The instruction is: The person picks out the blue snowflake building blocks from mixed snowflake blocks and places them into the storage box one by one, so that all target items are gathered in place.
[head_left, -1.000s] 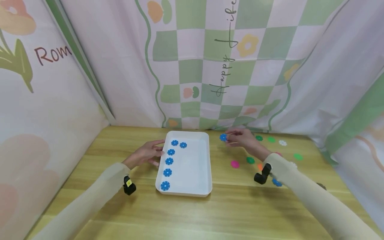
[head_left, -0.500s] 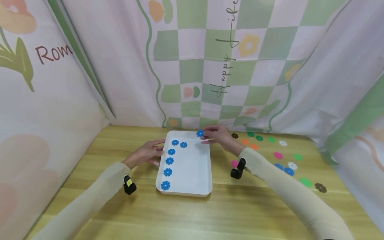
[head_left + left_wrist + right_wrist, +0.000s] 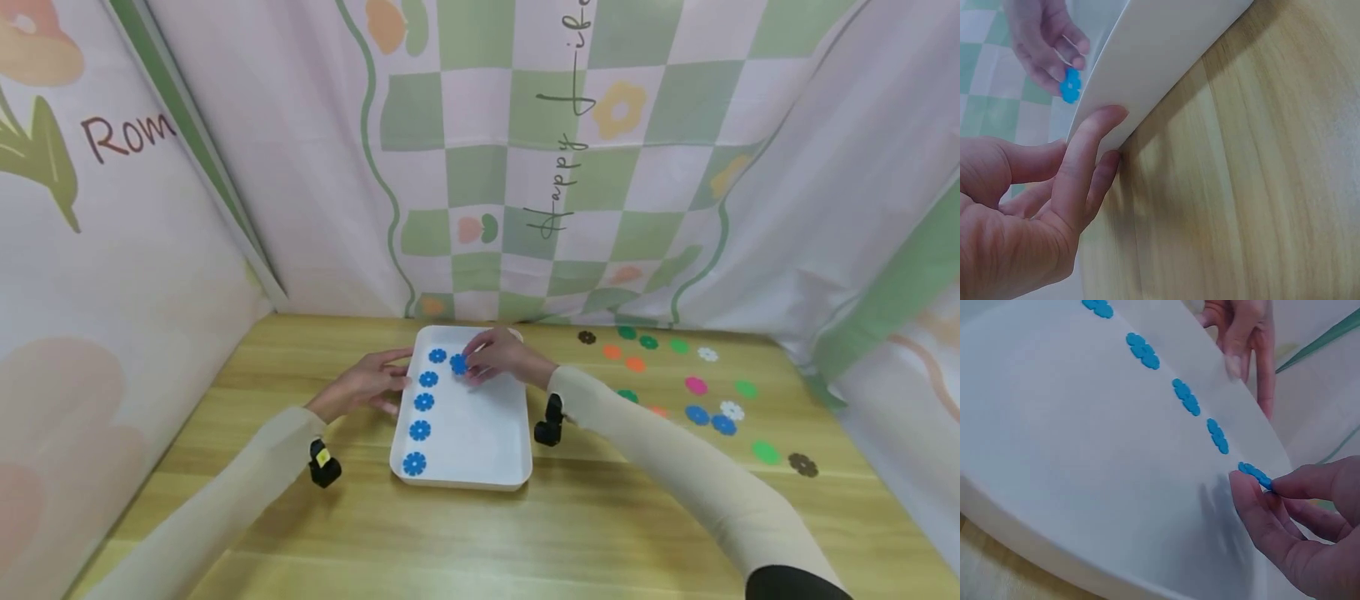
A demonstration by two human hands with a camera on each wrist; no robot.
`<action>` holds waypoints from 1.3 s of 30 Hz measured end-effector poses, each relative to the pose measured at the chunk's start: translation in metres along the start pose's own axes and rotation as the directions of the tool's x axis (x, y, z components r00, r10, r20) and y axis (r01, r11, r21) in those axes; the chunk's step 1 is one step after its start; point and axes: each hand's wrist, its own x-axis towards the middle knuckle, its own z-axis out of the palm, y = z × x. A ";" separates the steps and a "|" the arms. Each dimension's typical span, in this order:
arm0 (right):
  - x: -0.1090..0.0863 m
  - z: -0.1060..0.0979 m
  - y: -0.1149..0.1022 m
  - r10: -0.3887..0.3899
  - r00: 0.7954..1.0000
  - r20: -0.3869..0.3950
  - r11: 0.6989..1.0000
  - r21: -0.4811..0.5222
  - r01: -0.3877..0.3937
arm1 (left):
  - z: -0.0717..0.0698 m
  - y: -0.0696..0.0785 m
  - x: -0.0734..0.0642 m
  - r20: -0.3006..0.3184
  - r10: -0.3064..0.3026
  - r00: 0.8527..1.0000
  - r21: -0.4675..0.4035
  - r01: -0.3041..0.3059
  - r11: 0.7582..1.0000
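My right hand [image 3: 497,354] is over the far part of the white tray [image 3: 480,442]. Its thumb and fingers pinch a blue flower-shaped plastic disc [image 3: 1070,87]. Several blue discs like it [image 3: 423,402] lie in a column along the tray's left side, also visible in the right wrist view as a row of blue discs [image 3: 1186,397]. My left hand [image 3: 365,385] rests at the left side of the tray, its fingers [image 3: 1094,128] touching the outer wall and its thumb near the rim. Whatever lies directly beneath the pinched disc is hidden.
Loose flower discs are scattered on the wooden table [image 3: 480,550] to the right: two blue discs [image 3: 710,420], a pink disc [image 3: 696,385], a brown disc [image 3: 802,464], and green, orange and white ones. A printed curtain [image 3: 480,183] hangs behind the table.
My right hand has moved left from the table over the tray, carrying the blue disc beside the column's far end. My left hand has stayed at the tray's left side.
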 end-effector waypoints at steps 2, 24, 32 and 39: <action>0.002 0.005 0.001 0.027 1.000 -0.011 1.000 -0.006 -0.027 | 0.000 0.000 0.000 -0.005 -0.004 1.000 -0.001 0.004 1.000; 0.004 0.019 0.005 0.109 0.990 -0.088 0.994 -0.016 -0.111 | 0.005 0.004 0.002 -0.030 -0.021 0.999 0.020 0.022 1.000; 0.003 0.019 0.005 0.107 0.987 -0.118 0.992 -0.061 -0.114 | 0.005 0.005 0.004 -0.043 -0.036 0.998 0.032 0.037 0.999; -0.003 0.013 -0.003 -0.012 0.989 -0.148 0.971 -0.240 -0.025 | 0.003 0.004 0.003 -0.045 -0.031 0.998 0.032 0.033 0.999</action>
